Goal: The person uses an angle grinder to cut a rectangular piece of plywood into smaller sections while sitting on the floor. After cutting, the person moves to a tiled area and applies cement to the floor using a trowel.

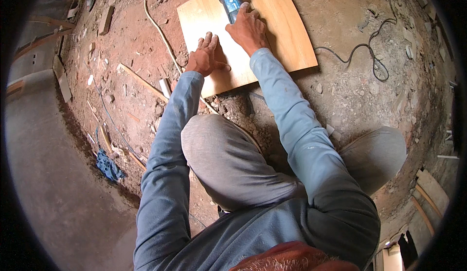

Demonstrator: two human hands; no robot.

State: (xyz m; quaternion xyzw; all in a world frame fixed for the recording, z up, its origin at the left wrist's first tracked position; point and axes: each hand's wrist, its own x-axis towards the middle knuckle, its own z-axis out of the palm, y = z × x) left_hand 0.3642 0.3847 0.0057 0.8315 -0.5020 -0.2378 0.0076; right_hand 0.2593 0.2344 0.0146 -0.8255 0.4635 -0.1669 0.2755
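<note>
A pale plywood board (290,27) lies on the dirt floor in front of my knees. On its far part rests a blue angle grinder (230,2), its metal head pointing away from me near the picture's upper edge. My right hand (248,29) is wrapped round the rear of the grinder's body. Fingers spread, my left hand (206,57) presses on the board's near left part. The grinder's disc is mostly out of sight at the top, so I cannot tell whether it spins.
A dark cable (373,52) loops over the dirt at right. Left of the board run a pale hose (158,27) and a wooden strip (142,81). A blue rag (109,165) lies beside the smooth grey floor (58,173). Rubble and wood scraps litter the ground.
</note>
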